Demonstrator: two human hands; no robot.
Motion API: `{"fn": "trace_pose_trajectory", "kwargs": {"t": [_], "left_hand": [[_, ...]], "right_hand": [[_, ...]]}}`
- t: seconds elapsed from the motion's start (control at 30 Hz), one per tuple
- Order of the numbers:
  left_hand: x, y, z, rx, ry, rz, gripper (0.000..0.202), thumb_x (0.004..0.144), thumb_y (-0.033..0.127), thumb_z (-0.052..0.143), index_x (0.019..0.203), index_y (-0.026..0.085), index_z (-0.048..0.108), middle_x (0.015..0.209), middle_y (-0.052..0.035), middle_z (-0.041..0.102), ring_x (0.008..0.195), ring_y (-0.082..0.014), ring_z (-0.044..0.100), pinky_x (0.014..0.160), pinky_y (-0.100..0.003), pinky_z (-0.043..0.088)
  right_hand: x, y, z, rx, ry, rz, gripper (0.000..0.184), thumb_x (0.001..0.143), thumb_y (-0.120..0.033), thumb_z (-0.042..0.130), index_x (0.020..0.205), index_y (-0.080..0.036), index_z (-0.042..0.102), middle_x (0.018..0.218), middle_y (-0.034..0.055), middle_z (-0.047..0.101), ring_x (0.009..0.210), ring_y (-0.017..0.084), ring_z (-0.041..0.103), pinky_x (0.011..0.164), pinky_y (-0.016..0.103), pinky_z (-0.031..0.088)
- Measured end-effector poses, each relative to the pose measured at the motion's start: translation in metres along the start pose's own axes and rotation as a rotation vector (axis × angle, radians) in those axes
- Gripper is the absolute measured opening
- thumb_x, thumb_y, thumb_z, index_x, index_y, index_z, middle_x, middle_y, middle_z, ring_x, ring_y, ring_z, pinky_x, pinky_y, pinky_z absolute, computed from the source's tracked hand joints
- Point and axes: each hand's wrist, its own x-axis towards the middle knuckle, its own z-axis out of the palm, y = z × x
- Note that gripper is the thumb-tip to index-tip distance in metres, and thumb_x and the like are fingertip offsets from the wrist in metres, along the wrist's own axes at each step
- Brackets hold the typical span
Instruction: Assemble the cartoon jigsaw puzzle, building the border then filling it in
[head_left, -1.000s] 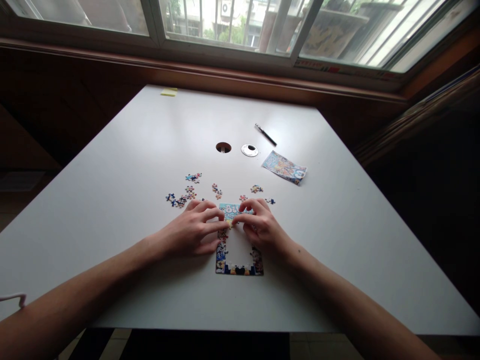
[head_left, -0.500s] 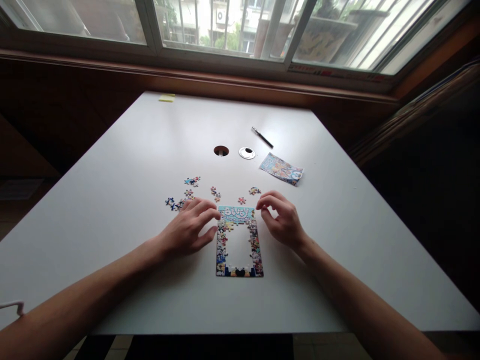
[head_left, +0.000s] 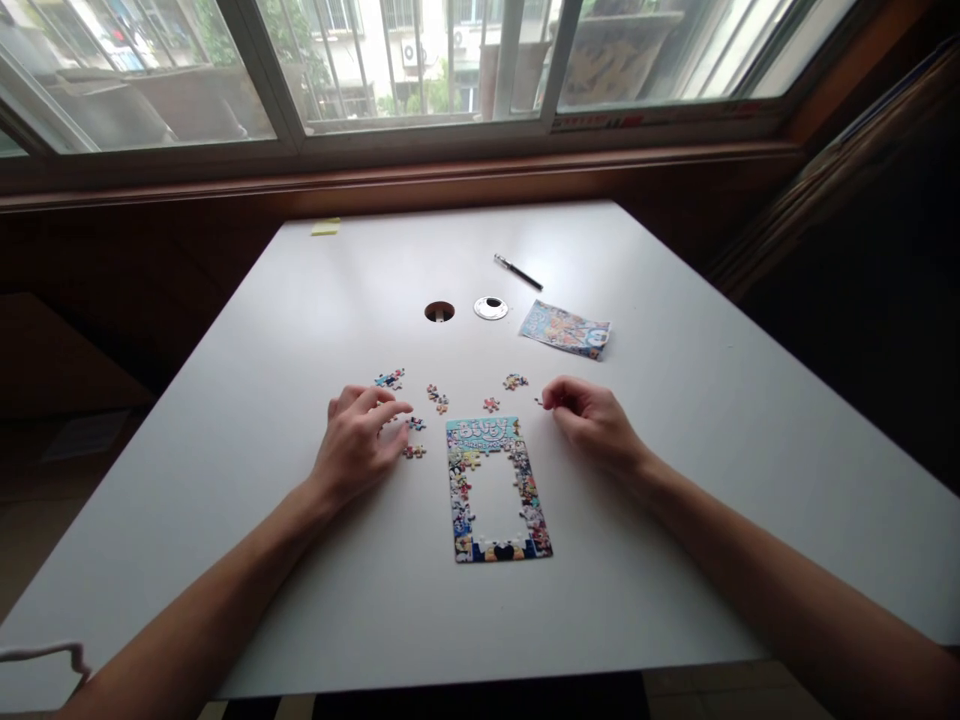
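A partly assembled jigsaw puzzle (head_left: 535,505) lies near the front of the table, its border joined around a bare middle and a light-blue lettered strip along the top. My left hand (head_left: 356,440) is left of it, fingers apart and low over loose puzzle pieces (head_left: 415,452), some hidden beneath the hand. Right of the puzzle's top corner, my right hand (head_left: 592,425) is closed, thumb and forefinger pinched. A small puzzle piece (head_left: 538,402) shows at its fingertips. Between the hands, beyond the puzzle, are more loose pieces (head_left: 514,381).
The white table (head_left: 315,610) holds a printed picture sheet (head_left: 568,330), a black pen (head_left: 519,272), a round metal cover (head_left: 490,308) and a cable hole (head_left: 439,312). A yellow sticky note (head_left: 325,228) is at the far left corner. A window (head_left: 420,70) stands behind.
My right hand has drawn away to the right from the puzzle's top corner and its fingers have closed. My left hand has moved left, back over the loose pieces. The view has shifted slightly.
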Motion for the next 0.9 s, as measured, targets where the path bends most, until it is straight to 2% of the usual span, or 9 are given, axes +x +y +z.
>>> {"fn": "trace_pose_trajectory", "kwargs": {"t": [0.17,0.37,0.47,0.6,0.73,0.9], "left_hand": [[-0.001,0.0,0.001,0.014,-0.027,0.017,0.014,0.092,0.029,0.063,0.097,0.027,0.075,0.102,-0.0045,0.069,0.104,-0.0257,0.052,0.088,-0.044,0.036],[0.001,0.002,0.001,-0.005,-0.039,-0.027,0.01,0.091,0.027,0.064,0.093,0.026,0.074,0.104,-0.0046,0.072,0.109,-0.0267,0.055,0.092,-0.045,0.035],[0.001,0.005,-0.001,-0.145,-0.019,-0.042,0.007,0.091,0.023,0.064,0.09,0.023,0.071,0.095,-0.0031,0.074,0.101,-0.0236,0.061,0.093,-0.043,0.038],[0.003,0.011,-0.002,-0.439,0.014,-0.069,0.009,0.091,0.021,0.062,0.096,0.021,0.07,0.092,-0.0023,0.074,0.085,-0.0174,0.067,0.083,-0.034,0.048],[0.004,0.011,-0.003,-0.491,0.002,-0.035,0.013,0.091,0.019,0.061,0.094,0.021,0.074,0.09,-0.0033,0.075,0.088,-0.0179,0.067,0.082,-0.033,0.051],[0.004,0.008,-0.004,-0.502,0.009,-0.1,0.015,0.089,0.02,0.064,0.098,0.022,0.075,0.094,-0.0042,0.075,0.09,-0.019,0.067,0.083,-0.034,0.052]], "right_hand": [[0.0,0.0,0.0,-0.016,-0.005,0.001,0.017,0.073,-0.011,0.049,0.077,-0.019,0.062,0.076,0.0015,0.062,0.072,0.017,0.056,0.066,0.03,0.042],[0.0,-0.004,0.0,-0.041,-0.019,0.007,0.016,0.073,-0.012,0.049,0.077,-0.019,0.062,0.074,0.0018,0.061,0.069,0.016,0.054,0.062,0.03,0.039],[-0.001,-0.004,0.0,-0.048,-0.019,0.001,0.016,0.073,-0.012,0.048,0.077,-0.019,0.062,0.075,0.0018,0.061,0.069,0.016,0.054,0.062,0.03,0.039],[-0.001,-0.003,0.001,-0.066,-0.022,-0.006,0.017,0.073,-0.011,0.048,0.078,-0.019,0.062,0.074,0.001,0.06,0.065,0.015,0.05,0.061,0.029,0.038],[0.0,-0.004,0.001,-0.065,-0.024,-0.012,0.018,0.072,-0.01,0.048,0.077,-0.019,0.062,0.073,0.0007,0.06,0.064,0.014,0.049,0.06,0.028,0.037],[0.0,-0.005,0.0,-0.064,-0.028,-0.013,0.019,0.071,-0.01,0.048,0.078,-0.019,0.062,0.073,0.0004,0.06,0.064,0.014,0.048,0.059,0.028,0.037]]}}
